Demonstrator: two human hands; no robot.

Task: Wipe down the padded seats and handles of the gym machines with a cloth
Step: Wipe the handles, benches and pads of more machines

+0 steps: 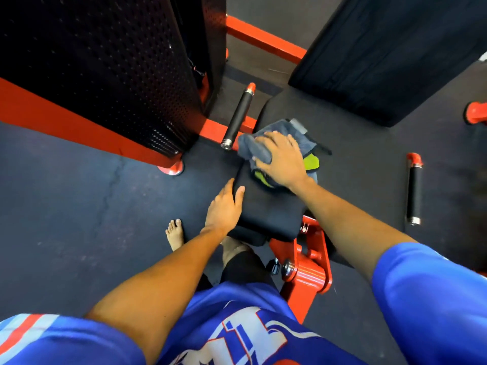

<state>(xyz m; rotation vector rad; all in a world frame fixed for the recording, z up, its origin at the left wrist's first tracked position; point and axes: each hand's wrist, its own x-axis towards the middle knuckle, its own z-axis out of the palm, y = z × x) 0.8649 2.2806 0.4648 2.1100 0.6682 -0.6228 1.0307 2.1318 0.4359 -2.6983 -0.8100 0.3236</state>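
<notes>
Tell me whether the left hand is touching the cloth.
Apart. The head view shows the left hand on the seat edge, with bare padding between it and the cloth.

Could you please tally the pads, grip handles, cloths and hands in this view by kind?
Pads: 2, the seat pad and the back pad
Grip handles: 2, the left handle and the right handle
Cloths: 1, the cloth under the right hand
Hands: 2, the left hand resting on the seat pad's edge
Total: 7
</notes>
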